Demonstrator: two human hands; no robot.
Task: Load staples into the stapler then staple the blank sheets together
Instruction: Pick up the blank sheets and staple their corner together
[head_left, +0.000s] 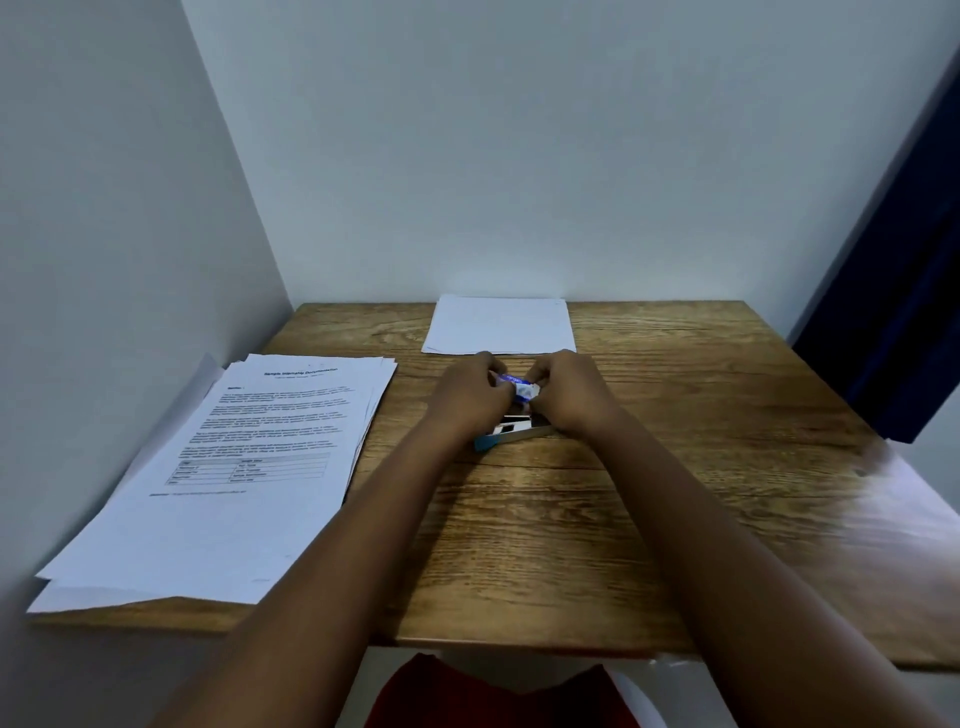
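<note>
A small blue-and-white staple box (521, 387) is held above the middle of the wooden table (675, 467). My left hand (470, 397) pinches its left end and my right hand (569, 395) pinches its right end. Just below the hands, the stapler (511, 434) lies on the table, blue at its near left end with metal and dark parts showing; my hands hide most of it. A thin stack of blank white sheets (500, 325) lies at the far edge of the table, against the wall.
A thick, fanned stack of printed pages (234, 467) covers the left part of the table and overhangs its left edge. White walls close the left and far sides. A dark blue curtain (893, 322) hangs at the right.
</note>
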